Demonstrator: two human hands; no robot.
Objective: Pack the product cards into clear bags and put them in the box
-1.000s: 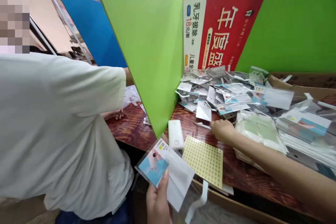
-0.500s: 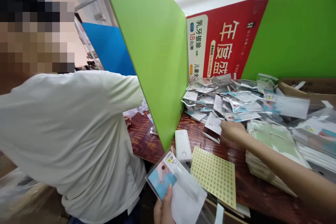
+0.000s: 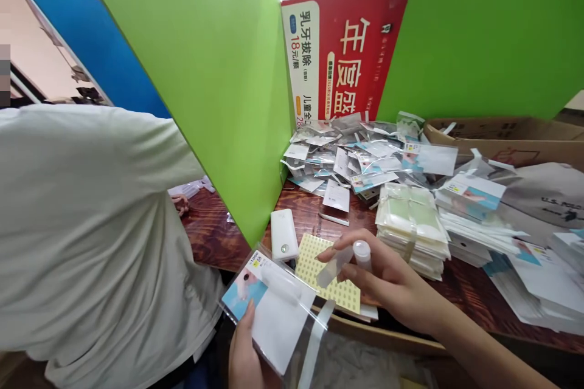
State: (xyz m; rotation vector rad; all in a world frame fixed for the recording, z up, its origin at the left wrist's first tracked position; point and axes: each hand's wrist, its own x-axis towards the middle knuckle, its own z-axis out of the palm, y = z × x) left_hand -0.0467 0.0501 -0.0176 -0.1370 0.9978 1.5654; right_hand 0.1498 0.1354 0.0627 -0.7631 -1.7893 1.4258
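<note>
My left hand (image 3: 244, 355) is low in the middle and grips a clear plastic packet (image 3: 269, 310) with a white and blue card inside, thumb on its front. My right hand (image 3: 387, 282) is over the table's near edge, just right of the packet. Its fingers are closed on a small clear tube with a white cap (image 3: 360, 253). Under that hand lies a yellow sheet of small dot stickers (image 3: 319, 270). A white power bank (image 3: 283, 234) rests beside the sheet.
Several loose packets (image 3: 351, 152) are heaped at the back. Banded stacks (image 3: 410, 225) and card piles (image 3: 493, 219) fill the right. A cardboard box (image 3: 502, 134) stands behind. A green divider (image 3: 219, 91) separates a person in a pale shirt (image 3: 82, 243) on my left.
My right hand came back from the heap of packets toward me and now holds a small capped tube over the sticker sheet. The view swung left to right; the left hand kept the packet.
</note>
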